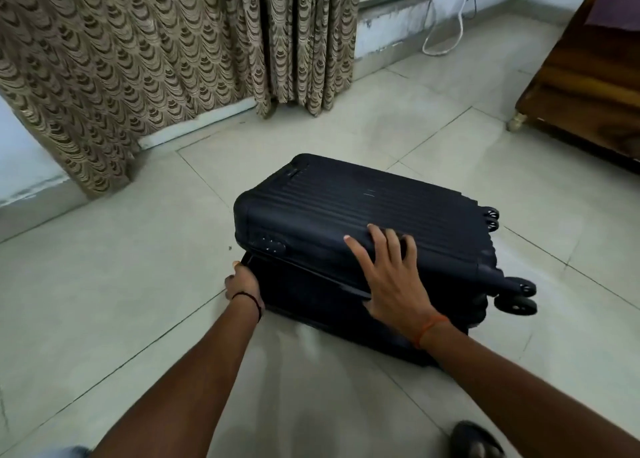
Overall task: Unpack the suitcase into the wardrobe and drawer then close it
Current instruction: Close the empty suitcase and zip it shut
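A dark navy hard-shell suitcase (346, 201) lies flat on the tiled floor, wheels to the right. Its ribbed lid sits slightly raised, with a narrow gap along the near edge. My right hand (388, 277) presses flat on the lid's near edge, fingers spread. At the near left corner, by the gap, is my left hand (242, 281), its fingers curled at the suitcase's rim; what they pinch is hidden. A combination lock (272, 244) sits on the lid's side, near that corner. The inside of the suitcase is hidden.
Patterned beige curtains (138, 59) hang at the back left. A wooden bed frame (588, 77) stands at the right, and a white cable (446, 42) lies by the far wall. A dark sandal (474, 440) shows at the bottom right.
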